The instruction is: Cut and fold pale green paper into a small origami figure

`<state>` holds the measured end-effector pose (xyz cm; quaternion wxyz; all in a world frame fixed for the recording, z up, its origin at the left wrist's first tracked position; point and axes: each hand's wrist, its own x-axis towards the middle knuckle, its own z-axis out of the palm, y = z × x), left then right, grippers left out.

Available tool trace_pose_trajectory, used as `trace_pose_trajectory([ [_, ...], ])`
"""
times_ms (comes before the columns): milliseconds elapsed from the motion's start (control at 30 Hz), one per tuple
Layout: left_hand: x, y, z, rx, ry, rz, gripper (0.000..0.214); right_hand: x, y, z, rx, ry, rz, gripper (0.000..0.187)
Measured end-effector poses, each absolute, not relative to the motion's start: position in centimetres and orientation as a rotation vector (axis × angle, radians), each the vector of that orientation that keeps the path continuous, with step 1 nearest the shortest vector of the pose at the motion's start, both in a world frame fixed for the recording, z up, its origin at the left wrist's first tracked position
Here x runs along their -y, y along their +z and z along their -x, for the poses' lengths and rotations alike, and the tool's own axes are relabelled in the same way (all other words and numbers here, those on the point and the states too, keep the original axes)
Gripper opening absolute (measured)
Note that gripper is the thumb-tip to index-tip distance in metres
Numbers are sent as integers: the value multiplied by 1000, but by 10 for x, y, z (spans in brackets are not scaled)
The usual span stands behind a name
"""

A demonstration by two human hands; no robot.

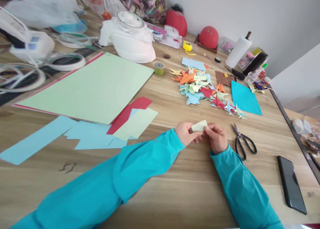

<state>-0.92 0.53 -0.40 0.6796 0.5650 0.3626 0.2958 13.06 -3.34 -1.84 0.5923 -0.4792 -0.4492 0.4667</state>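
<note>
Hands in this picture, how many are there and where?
2: the left hand holds the left part of the small pale green paper, and the right hand pinches its right end. Some fingers are hidden; no other hand shows.

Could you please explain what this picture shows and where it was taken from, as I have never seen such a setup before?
There is no robot here: this single picture comes from a camera worn on a person's head, looking forward and down. Their bare left hand and bare right hand together hold a small pale-green paper rectangle. On the wood-grained table lie a heap of multicoloured folded-paper shapes, a pair of black-handled metal scissors, a large pale-green sheet and a black rectangular phone.
</note>
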Motion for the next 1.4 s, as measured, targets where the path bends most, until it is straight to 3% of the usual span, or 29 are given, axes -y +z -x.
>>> trace_pose_trajectory([
  [400,-5,-3,11,-812,636,-1271,5,35,-9,-125,1163,1098,1141,14],
  [967,-4,1,13,-732,637,-1233,9,37,-9,-123,1122,1136,1212,31],
  [1400,-21,-4,15,-666,756,-964,35,35,-14,-129,994,1154,1208,17],
])
